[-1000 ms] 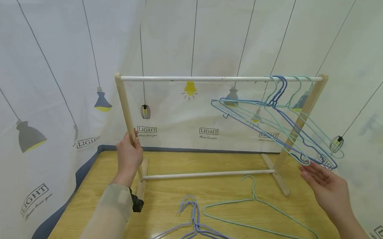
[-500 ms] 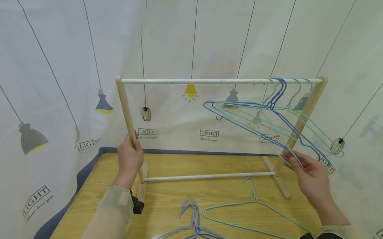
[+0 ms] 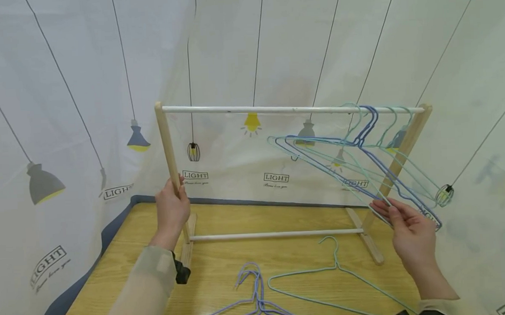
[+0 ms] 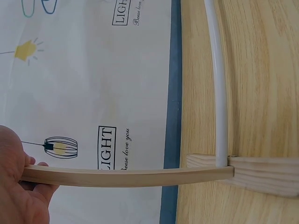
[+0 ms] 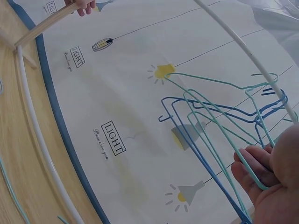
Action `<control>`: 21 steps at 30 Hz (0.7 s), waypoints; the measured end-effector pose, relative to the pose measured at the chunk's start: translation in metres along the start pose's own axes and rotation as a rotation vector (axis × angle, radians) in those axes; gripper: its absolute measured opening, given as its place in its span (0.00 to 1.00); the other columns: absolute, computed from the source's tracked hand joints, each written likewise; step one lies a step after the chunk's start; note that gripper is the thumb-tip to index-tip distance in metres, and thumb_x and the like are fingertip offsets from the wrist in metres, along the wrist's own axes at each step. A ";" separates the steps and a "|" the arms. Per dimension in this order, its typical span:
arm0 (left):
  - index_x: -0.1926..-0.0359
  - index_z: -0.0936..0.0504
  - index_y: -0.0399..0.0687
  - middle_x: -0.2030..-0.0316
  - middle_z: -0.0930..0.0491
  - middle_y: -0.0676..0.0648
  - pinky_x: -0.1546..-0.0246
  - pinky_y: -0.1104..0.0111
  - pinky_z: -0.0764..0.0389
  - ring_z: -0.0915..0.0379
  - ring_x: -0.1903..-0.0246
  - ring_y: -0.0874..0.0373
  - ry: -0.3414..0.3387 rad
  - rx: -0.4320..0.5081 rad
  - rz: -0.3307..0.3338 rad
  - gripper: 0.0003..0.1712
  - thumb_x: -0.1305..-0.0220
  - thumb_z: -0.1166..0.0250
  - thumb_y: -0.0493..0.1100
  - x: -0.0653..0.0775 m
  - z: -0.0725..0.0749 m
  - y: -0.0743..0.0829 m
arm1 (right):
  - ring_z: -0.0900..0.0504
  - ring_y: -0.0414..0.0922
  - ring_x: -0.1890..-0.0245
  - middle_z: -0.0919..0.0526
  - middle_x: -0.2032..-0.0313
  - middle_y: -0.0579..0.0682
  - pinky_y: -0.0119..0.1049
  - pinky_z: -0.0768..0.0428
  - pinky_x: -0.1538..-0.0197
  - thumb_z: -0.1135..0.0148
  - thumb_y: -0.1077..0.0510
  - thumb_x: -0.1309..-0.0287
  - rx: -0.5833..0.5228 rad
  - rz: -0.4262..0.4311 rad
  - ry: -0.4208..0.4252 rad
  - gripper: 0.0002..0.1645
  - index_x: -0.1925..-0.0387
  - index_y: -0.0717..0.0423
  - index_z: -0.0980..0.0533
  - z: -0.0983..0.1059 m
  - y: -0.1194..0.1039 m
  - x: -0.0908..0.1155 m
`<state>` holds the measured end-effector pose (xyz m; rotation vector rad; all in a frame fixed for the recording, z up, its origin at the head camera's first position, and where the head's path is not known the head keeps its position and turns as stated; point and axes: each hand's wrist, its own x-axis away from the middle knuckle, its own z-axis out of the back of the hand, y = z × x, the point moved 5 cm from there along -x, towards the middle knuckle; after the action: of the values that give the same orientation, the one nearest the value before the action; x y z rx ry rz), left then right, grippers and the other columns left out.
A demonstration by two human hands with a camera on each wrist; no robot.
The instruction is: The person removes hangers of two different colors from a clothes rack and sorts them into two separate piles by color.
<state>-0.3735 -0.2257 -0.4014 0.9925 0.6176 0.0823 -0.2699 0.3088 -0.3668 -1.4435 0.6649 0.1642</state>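
Left hand (image 3: pixel 172 205) has a wooden rack post (image 3: pixel 167 144) gripped; right hand (image 3: pixel 414 237)'s just pinching a mint wire hanger (image 5: pixel 205 78)

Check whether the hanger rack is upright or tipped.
Upright: the rack's two posts rise from feet resting on the table; the left hand grips one post.

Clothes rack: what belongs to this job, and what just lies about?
Likely job:
wooden rack with white rods, in left hand
green wire hanger, in right hand
hung blue wire hangers

Seemingly lying about:
purple wire hangers
flat green wire hanger
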 end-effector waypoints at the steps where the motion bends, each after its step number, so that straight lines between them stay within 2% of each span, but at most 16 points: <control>1: 0.32 0.23 0.37 0.38 0.19 0.34 0.50 0.47 0.13 0.17 0.45 0.36 0.001 0.000 0.000 0.20 0.21 0.43 0.33 0.000 0.000 0.000 | 0.10 0.39 0.54 0.09 0.53 0.53 0.30 0.19 0.43 0.49 0.68 0.21 0.002 0.001 0.006 0.19 0.38 0.79 0.26 0.000 -0.002 0.000; 10: 0.32 0.24 0.37 0.39 0.19 0.33 0.50 0.46 0.13 0.17 0.45 0.35 0.000 -0.007 0.001 0.20 0.21 0.43 0.33 0.001 0.000 0.000 | 0.09 0.40 0.54 0.09 0.54 0.53 0.29 0.19 0.43 0.47 0.68 0.22 -0.055 -0.017 0.029 0.20 0.37 0.77 0.26 0.003 -0.019 0.000; 16: 0.31 0.24 0.37 0.38 0.19 0.34 0.50 0.47 0.13 0.17 0.45 0.36 -0.003 -0.006 0.002 0.21 0.20 0.43 0.33 0.002 0.000 -0.001 | 0.10 0.39 0.54 0.09 0.54 0.50 0.28 0.20 0.44 0.46 0.67 0.22 0.018 0.006 -0.001 0.19 0.37 0.73 0.23 0.006 -0.029 0.007; 21: 0.32 0.24 0.36 0.38 0.19 0.33 0.51 0.46 0.13 0.16 0.46 0.36 0.004 -0.005 -0.009 0.20 0.20 0.44 0.33 0.001 0.001 0.002 | 0.09 0.40 0.55 0.09 0.54 0.50 0.29 0.19 0.45 0.47 0.67 0.22 0.018 0.026 -0.040 0.19 0.37 0.74 0.24 0.011 -0.034 0.016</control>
<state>-0.3718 -0.2253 -0.3999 0.9845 0.6252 0.0784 -0.2366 0.3098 -0.3459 -1.4114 0.6514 0.2062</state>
